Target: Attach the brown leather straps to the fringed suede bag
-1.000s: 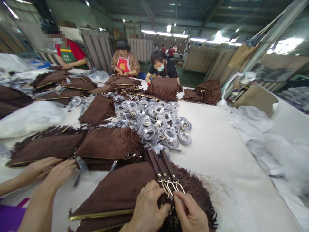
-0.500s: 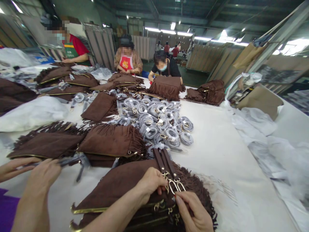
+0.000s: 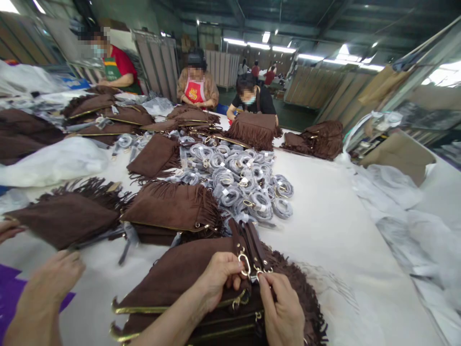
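Just right of the bottom middle, my left hand [image 3: 220,275] pinches a gold clasp [image 3: 245,265] at the end of a brown leather strap. Beside it, the fingers of my right hand [image 3: 283,300] are closed on the metal end of a neighbouring strap. Several such straps [image 3: 255,245] lie side by side, pointing away from me. They rest on a stack of dark brown fringed bags [image 3: 187,274] with gold zippers along the near edges. My fingers partly cover the clasp in the right hand.
A co-worker's hands [image 3: 59,271] work at the left beside a fringed bag [image 3: 68,211]. More bags [image 3: 173,206] and a heap of coiled, plastic-wrapped straps [image 3: 241,178] lie beyond on the white table [image 3: 317,206]. Three people sit across it. Clear plastic [image 3: 406,226] lies right.
My left hand now holds a clasp raised on its side. My right hand has moved slightly up and stays by the clasps. The co-worker's hands at left have moved apart.
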Demonstrator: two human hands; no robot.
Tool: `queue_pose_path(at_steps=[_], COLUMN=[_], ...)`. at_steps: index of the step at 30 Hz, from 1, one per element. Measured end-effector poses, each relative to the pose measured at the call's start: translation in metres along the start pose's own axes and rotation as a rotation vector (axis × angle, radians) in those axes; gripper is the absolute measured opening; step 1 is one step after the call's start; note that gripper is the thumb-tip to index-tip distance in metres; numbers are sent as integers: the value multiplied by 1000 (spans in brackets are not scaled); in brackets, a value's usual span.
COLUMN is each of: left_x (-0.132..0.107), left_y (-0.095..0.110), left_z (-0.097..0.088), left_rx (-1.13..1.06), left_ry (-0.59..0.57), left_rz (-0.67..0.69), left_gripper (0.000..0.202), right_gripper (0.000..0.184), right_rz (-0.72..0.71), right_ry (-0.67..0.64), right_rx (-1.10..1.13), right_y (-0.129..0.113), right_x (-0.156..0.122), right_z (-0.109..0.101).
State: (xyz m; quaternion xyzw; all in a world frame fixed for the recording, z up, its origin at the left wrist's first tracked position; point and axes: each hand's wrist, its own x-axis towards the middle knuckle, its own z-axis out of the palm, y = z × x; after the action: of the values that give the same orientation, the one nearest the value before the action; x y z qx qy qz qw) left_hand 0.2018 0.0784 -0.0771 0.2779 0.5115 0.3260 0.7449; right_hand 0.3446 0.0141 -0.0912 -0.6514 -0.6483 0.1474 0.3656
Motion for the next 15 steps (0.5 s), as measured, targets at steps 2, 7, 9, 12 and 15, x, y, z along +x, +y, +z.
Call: queue_pose_path(at_steps=[2, 7, 9, 12, 15], left_x=[-1, -4, -4, -4, -3], left_y=[0, 2, 3, 3, 0], left_z=[0, 3, 3, 3, 2], left_rx=[-17, -37, -40, -39, -27], left_ry=[3, 2, 0, 0, -8], left_rz=[0, 15, 22, 27, 39], left_gripper=[22, 23, 23, 23, 23], right_gripper=[25, 28, 30, 30, 29], right_rz=[3, 38, 54, 68, 78], right_ry=[-15, -32, -48, -80, -132], right_rx=[-8, 3, 11, 56, 117], right_y=[1, -2, -3, -4, -4], right_x=[1, 3, 3, 4, 5], right_z=[1, 2, 2, 3, 2])
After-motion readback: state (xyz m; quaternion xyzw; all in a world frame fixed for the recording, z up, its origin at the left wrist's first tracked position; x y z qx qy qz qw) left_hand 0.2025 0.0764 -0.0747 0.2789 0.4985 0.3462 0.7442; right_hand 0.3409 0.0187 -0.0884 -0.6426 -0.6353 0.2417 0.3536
